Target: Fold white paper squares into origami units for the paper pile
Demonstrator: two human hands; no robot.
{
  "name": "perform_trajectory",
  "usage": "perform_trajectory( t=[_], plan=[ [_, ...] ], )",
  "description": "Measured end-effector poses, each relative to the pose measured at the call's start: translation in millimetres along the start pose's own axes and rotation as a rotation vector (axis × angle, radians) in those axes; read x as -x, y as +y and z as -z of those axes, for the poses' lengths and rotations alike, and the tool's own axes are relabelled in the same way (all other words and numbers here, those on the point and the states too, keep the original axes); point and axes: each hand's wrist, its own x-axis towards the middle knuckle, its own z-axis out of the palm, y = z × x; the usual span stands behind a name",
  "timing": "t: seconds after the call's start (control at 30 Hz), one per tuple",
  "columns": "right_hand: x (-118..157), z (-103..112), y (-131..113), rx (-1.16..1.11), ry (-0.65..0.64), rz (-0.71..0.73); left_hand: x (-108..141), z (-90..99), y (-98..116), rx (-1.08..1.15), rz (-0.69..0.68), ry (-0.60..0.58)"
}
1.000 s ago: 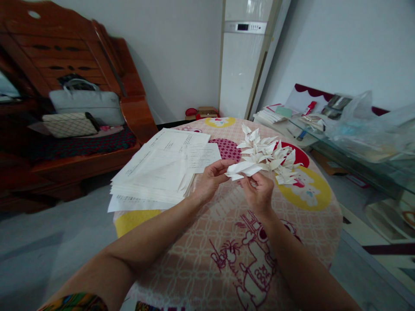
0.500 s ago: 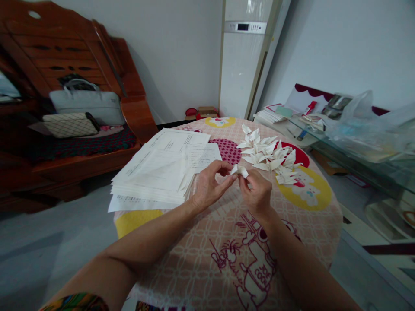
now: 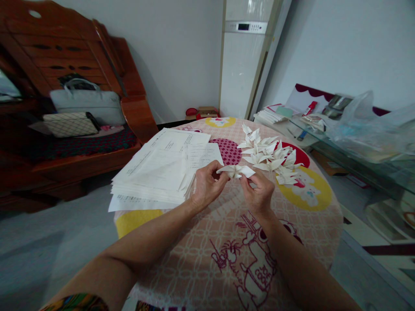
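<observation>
folded paper (image 3: 235,172), pinched in both hands' grip, printed sheets (image 3: 162,162) beside, text illegible

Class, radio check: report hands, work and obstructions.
Left hand and right hand pinching folded paper. Paper off tablecloth. No obstruction visible between hands.

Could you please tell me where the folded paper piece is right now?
The folded paper piece is between the left hand and right hand, above the patterned tablecloth.

Home: carved wooden settee (image 3: 136,116), cartoon-print tablecloth (image 3: 194,250).
</observation>
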Motion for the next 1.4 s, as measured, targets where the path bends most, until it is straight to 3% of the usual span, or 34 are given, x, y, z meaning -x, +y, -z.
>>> perform_trajectory(
  t=[0.13,0.43,0.7,1.03,1.23,1.4],
  plan=[
    [2.7,-1.3,0.7,0.013,0.028,0.033,0.5,-0.9,2.0,-0.149,-0.153,0.032],
    [5.6,-3.5,-1.0,0.015,-0.005,0.109,-0.3,-2.6,6.3,-0.104,-0.103,-0.044],
    [4.5,-6.4,-4.5,-0.099,-0.029,-0.123,3.4,-4.0,10.5,-0.104,-0.136,-0.062],
    [3.8,-5.2,-9.2,-0.173,0.009,-0.187,5.1,-6.3,14.1,-0.308,-0.234,-0.068],
    [4.0,-3.5,-8.8,-0.213,-0.009,-0.219,5.6,-5.2,12.0,-0.234,-0.194,-0.056],
    [5.3,-0.8,-9.4,-0.176,0.04,-0.241,8.5,-6.9,11.4,-0.016,-0.116,-0.02]
  ],
)
